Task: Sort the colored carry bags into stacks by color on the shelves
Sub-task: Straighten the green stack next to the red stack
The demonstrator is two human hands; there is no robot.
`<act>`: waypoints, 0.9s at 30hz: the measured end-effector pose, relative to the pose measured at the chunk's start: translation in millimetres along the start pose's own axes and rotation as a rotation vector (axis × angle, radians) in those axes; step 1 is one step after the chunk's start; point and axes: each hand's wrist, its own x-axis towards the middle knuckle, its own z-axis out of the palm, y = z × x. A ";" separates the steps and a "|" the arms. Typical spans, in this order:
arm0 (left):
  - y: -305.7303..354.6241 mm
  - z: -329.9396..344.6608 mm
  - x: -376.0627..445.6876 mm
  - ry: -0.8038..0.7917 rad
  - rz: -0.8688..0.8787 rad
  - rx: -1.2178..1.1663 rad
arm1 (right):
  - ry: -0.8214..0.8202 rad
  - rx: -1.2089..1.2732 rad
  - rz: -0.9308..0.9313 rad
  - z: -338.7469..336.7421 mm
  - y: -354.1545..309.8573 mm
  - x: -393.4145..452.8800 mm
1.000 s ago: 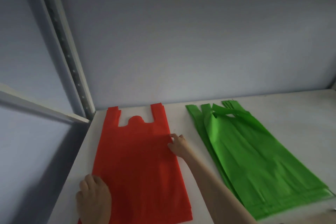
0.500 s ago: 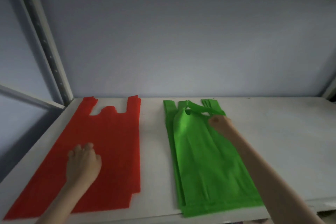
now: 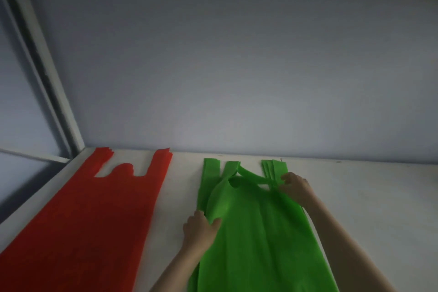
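From the head camera I look down on a white shelf (image 3: 355, 197) that runs back to a pale blue-grey wall (image 3: 237, 66), with a light metal upright (image 3: 47, 78) rising at the far left corner.

On the left part of the shelf lies the stack of red bags (image 3: 90, 220), flat, its handles pointing toward the wall. The edges at the handle tips are slightly fanned, so several layers show. Neither of my hands touches it.

Just right of it, with a strip of bare shelf between, lies the stack of green bags (image 3: 256, 244), also with handles toward the wall. The top green bag is not flat: its left shoulder is humped up and one handle strap (image 3: 253, 176) lies slanted across the gap between the handles.

My left hand (image 3: 200, 230) rests at the left edge of the green stack, about halfway along what I can see. Its fingers curl over the edge of the top bag with the thumb pressing on the green surface, gripping that edge.

My right hand (image 3: 294, 187) is farther back, at the right-hand handles of the green stack. Its fingers (image 3: 285, 179) are pinched closed on the green material near where the slanted strap ends.
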 end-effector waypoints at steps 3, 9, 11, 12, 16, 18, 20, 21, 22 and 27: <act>-2.0 4.7 1.5 -0.005 -0.026 -0.071 | -0.027 -0.102 -0.019 10.7 -4.3 9.1; -7.1 7.6 0.3 0.141 0.218 -0.208 | 0.143 0.501 0.208 10.1 -1.6 28.8; -12.0 11.9 -1.4 0.178 0.271 -0.185 | 0.103 0.603 0.299 10.9 6.0 37.0; -14.1 14.0 -2.0 0.168 0.261 -0.161 | 0.054 0.544 0.319 11.3 8.1 37.7; -17.1 16.2 2.5 0.094 0.145 -0.175 | 0.012 0.317 0.280 10.6 9.6 39.8; -14.9 13.7 6.0 0.025 0.105 -0.182 | 0.018 0.259 0.273 9.0 12.2 42.0; -11.0 9.9 8.6 -0.020 0.074 -0.193 | 0.001 0.276 0.317 9.3 18.2 44.3; -7.3 7.2 10.5 -0.029 0.057 -0.204 | -0.012 0.318 0.350 9.4 21.2 44.3; -3.1 4.5 12.8 -0.028 0.041 -0.217 | -0.020 0.366 0.371 8.6 23.6 41.5; 23.1 -11.7 34.0 -0.008 -0.080 -0.411 | -0.097 0.336 0.395 6.9 33.6 12.0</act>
